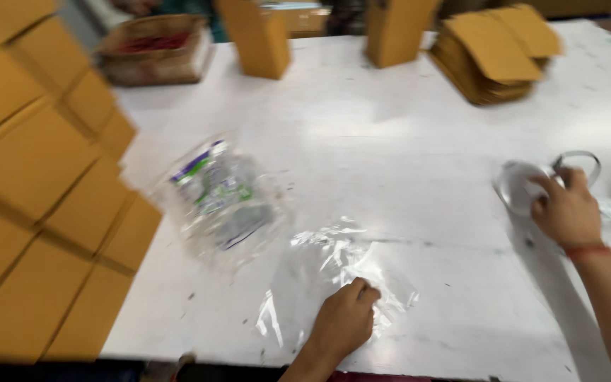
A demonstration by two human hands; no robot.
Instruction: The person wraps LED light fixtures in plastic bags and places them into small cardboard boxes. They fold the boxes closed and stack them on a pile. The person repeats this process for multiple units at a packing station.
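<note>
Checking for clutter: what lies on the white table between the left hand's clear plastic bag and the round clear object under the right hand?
Nothing: the head view shows bare white table between the clear plastic bag and the round clear object.

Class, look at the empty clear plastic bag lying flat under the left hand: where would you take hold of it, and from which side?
Probably pinch the far right edge of the clear plastic bag, coming from above. It lies flat and crumpled on the white table, and the left hand already presses its near part down.
</note>
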